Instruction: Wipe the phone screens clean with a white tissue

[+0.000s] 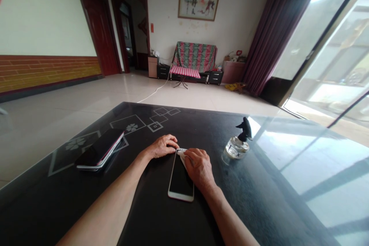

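A white-framed smartphone (181, 180) lies flat on the glossy black table (152, 207), its dark screen facing up. My right hand (199, 165) is closed over a small white cloth (181, 154), pressing it on the upper end of the screen. Much of the cloth is hidden under the fingers. Beside the phone's upper left corner rests my left hand (162, 147), fingers loosely stretched and the tips at the phone's edge. Nothing is seen inside it.
Left of my arms lies a stack of dark, flat devices (102, 148). A clear spray bottle (238, 147) with a black trigger head stands to the right. Beyond the table's far edge are a small checked table (185, 72) and a low black cabinet (215, 77).
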Tool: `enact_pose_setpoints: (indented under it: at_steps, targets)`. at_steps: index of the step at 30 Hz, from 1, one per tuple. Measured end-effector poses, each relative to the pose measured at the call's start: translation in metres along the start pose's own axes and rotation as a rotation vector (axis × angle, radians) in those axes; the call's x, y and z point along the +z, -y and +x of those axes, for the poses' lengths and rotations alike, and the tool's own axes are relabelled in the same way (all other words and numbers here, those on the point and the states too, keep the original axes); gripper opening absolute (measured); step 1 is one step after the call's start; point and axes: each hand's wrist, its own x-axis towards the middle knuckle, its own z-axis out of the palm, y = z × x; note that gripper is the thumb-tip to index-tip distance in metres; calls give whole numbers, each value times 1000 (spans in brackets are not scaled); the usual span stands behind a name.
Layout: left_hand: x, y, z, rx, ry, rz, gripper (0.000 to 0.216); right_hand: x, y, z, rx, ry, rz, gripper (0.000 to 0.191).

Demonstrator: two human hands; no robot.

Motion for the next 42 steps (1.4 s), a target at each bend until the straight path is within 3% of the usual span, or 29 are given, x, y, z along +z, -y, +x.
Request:
enact_pose_setpoints:
  at_steps: [5,20,31,42]
  targets:
    - [3,2,2,5,-15,7,21,1,-5,3,54,-11,-32,20]
    - [11,3,5,-40,-65,43,33,-10,20,0,-17,171,-127,34]
    - [13,5,8,-19,-66,43,38,-29,43,-29,-67,256,-108,34]
    - [14,5,7,-37,-69,45,38,-9,25,0,-36,188,-180,31]
